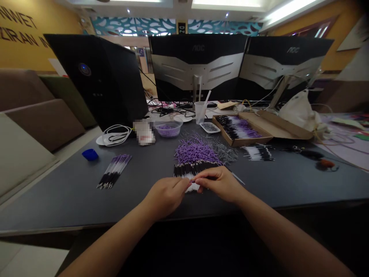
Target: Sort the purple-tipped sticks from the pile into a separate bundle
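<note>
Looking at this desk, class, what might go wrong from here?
The purple pieces lie against the grey pieces, so they might mix. The left hand and right hand, close over the black-and-white sticks, could nudge them out of line. The plastic cup, its straw leaning, might tip if bumped.

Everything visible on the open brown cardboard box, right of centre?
Shallow brown cardboard box, resting flat on the dark grey desk, lid opened out to the right. Inside, many slim black, white and purple sticks lie side by side, black ends left. A white plastic bag sits behind the lid; contact unclear.
</note>
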The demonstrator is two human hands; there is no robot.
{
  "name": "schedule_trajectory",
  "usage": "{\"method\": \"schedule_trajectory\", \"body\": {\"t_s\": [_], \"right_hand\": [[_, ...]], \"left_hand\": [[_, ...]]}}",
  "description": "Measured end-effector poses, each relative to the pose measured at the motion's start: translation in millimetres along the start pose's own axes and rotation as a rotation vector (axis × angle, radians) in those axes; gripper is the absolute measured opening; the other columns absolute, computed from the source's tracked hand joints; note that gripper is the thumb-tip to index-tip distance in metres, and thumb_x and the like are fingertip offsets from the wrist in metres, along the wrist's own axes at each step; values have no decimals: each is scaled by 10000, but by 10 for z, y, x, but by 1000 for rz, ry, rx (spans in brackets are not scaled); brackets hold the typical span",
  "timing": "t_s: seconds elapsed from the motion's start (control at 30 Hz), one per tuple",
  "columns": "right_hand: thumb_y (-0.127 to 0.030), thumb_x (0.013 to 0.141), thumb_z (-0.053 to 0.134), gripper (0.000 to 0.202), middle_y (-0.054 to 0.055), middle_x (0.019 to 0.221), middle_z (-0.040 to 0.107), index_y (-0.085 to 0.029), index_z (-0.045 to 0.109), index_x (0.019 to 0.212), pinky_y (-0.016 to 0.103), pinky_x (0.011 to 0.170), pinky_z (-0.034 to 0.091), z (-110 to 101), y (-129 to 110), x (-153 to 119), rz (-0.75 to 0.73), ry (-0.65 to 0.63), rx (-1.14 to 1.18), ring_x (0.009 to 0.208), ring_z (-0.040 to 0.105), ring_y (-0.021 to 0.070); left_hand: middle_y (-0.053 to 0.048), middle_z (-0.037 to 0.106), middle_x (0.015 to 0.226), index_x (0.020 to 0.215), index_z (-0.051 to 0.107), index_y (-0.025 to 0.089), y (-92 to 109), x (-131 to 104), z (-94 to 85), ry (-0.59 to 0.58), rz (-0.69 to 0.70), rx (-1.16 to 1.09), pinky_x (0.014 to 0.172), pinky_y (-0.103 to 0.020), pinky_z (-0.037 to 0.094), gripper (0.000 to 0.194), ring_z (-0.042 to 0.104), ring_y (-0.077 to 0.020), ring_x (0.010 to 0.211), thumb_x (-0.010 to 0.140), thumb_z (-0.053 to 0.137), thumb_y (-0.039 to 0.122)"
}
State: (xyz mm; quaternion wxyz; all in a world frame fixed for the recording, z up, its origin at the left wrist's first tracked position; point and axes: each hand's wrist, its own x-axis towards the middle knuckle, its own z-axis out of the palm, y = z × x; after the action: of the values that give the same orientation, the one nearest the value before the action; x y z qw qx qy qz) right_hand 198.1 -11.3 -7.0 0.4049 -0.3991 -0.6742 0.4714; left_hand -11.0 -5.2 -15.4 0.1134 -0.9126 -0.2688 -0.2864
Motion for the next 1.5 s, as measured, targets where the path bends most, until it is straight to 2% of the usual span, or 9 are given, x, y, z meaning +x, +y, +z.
{"method": "schedule_trajectory", "body": {"t_s": [0.13, 0.2, 0.37, 0.5, 0.6, 0.83, 1.1, 1.3, 1.5], "right_hand": [[-345, 816, 629, 245, 29, 785, 740, -204, 746, 979, 263, 626, 510, -85, 3, 29, -4, -68, -180, 672, 664, 154], [-346, 833, 608, 269, 34, 864, 744, -213, 727, 1033, 271, 664, 506, -222, -12, 47, -23, -70, -342, 734, 665, 165], [-330, 863, 552, 288, 66, 996, 725, -196, 694, 1074, 321, 788, 491, -836, 99, 122, 4, 260, -827, 816, 656, 196], [-256, 862, 536, 366, 142, 1176, 652, -123, 621, 1192, 361, 905, 451, -1301, 382, 184, 92, 352, -1091, 1023, 619, 251], [-236, 869, 523, 376, 154, 1197, 640, -97, 607, 1208, 362, 965, 411, -1478, 547, 254, 135, 340, -1173, 1100, 587, 261], [-242, 833, 540, 215, 106, 1019, 708, -169, 714, 938, 328, 862, 433, -1526, 616, 453, 164, 238, -1194, 971, 630, 256], [-320, 884, 455, 240, 65, 880, 711, -193, 659, 870, 287, 721, 409, -1554, 566, 303, 127, 356, -1150, 832, 635, 211], [-422, 903, 406, 347, 47, 660, 630, -208, 564, 680, 285, 577, 335, -1544, 514, 192, 154, 388, -1190, 638, 570, 194], [-325, 855, 479, 171, 40, 707, 652, -207, 571, 772, 287, 601, 403, -1496, 522, 175, 86, 443, -1003, 660, 607, 189]], "left_hand": [[-26, 642, 719, 929, 619, 168, -103, 28, -23, -186, -26, 60, 608, -266, 446, 204, 596, -153, 634, 926, 415, 169], [-38, 651, 777, 964, 621, 171, -148, 53, -35, -211, -40, 85, 648, -284, 449, 198, 597, -165, 686, 924, 427, 169], [-84, 633, 967, 977, 649, 185, -193, 81, -29, -101, -57, 150, 801, -323, 427, 213, 567, -198, 916, 902, 455, 137], [-30, 582, 694, 1011, 657, 213, -203, 31, 44, -80, -69, 240, 619, -277, 376, 220, 526, -151, 657, 918, 460, 191], [12, 556, 589, 1061, 639, 222, -220, -23, 118, -92, -52, 221, 536, -257, 344, 228, 505, -124, 535, 930, 453, 215], [-18, 682, 798, 1070, 604, 165, -211, -12, 185, -34, 19, 32, 634, -258, 469, 202, 642, -142, 707, 938, 463, 225], [-42, 710, 974, 1074, 606, 165, -189, 10, 167, -20, -18, -30, 718, -281, 518, 202, 675, -168, 843, 916, 494, 223], [-42, 709, 983, 1082, 609, 164, -179, 13, 167, -36, -33, -59, 725, -295, 531, 223, 677, -175, 851, 890, 504, 205], [-57, 706, 998, 1087, 615, 161, -153, 4, 127, -60, -57, -116, 752, -311, 533, 236, 672, -187, 876, 888, 504, 218]]}}
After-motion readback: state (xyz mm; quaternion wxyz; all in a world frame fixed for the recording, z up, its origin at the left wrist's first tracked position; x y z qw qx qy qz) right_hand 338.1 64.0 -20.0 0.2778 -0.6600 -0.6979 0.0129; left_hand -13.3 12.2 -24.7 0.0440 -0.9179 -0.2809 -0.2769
